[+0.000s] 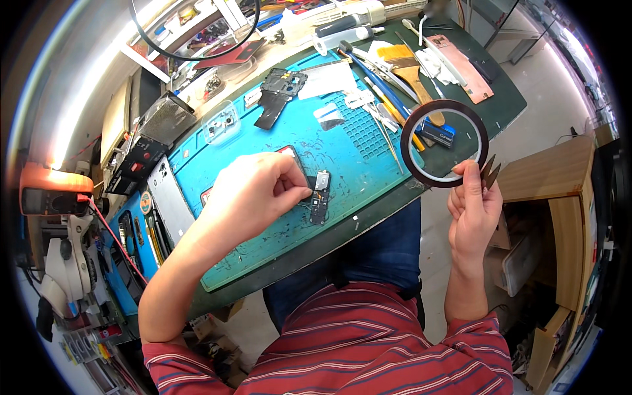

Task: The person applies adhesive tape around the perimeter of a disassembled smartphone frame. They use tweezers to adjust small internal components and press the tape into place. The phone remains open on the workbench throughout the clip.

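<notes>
My left hand (257, 187) is over the blue work mat, thumb and forefinger pinched together. What lies between those fingertips, if anything, is too small to make out. They come right up to the left edge of a small black phone part with a silver end (320, 197); I cannot tell whether they touch it. Beneath this hand a phone (288, 152) is mostly hidden. Out past the bench edge on the right, my right hand (473, 201) grips a roll of dark brown tape (409, 150) by its lower rim. Dark tweezers (490, 174) stick out between the same hand's fingers.
On the blue mat (263, 253) lie a black phone plate (283, 89) and a clear dish (221, 123). A wooden brush (411, 72), pens and a pink phone back (461, 68) cover the far right. An orange multimeter (56, 189) stands left; a wooden cabinet (540, 164) stands right.
</notes>
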`<state>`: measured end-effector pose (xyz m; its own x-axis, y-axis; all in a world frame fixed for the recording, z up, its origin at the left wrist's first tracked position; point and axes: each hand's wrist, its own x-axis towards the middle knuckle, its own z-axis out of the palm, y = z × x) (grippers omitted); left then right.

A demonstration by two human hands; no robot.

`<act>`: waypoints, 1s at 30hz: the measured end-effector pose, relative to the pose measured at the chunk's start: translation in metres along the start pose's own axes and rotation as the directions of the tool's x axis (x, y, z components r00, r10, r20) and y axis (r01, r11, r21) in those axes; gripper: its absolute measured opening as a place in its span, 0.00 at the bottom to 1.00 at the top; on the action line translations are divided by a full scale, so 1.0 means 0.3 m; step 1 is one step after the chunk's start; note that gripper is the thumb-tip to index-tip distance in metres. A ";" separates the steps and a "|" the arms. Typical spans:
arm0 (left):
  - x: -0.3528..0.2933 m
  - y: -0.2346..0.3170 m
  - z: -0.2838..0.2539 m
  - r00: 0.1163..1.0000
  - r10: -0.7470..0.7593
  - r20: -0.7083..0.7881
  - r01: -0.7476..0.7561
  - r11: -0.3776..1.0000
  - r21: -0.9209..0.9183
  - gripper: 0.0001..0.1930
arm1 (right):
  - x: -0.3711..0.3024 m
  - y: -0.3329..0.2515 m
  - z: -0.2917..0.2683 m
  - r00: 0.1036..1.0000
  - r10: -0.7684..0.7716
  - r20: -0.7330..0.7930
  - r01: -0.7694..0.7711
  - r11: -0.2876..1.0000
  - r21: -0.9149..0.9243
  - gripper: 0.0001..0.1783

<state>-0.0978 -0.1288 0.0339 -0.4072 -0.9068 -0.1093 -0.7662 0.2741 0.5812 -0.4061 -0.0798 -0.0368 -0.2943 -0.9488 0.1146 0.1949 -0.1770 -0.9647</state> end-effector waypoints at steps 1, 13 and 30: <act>0.000 0.001 0.002 1.000 -0.004 -0.001 0.004 1.000 0.002 0.06 | -0.001 -0.001 0.000 1.000 0.002 0.000 -0.002 1.000 -0.005 0.12; -0.156 0.057 0.070 0.979 0.019 -0.203 -0.069 0.967 -0.243 0.12 | -0.112 -0.045 0.020 0.949 0.093 0.303 -0.111 0.993 0.041 0.12; -0.404 0.101 0.311 0.891 0.079 -0.447 -0.337 0.775 -0.535 0.14 | -0.167 -0.039 0.119 0.628 -0.209 0.749 0.562 0.788 -0.251 0.17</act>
<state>-0.1181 0.0192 -0.0105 -0.2018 -0.9295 0.3088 -0.1911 0.3466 0.9184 -0.3603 -0.0394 -0.0228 0.4753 -0.7550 0.4517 -0.2466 -0.6072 -0.7553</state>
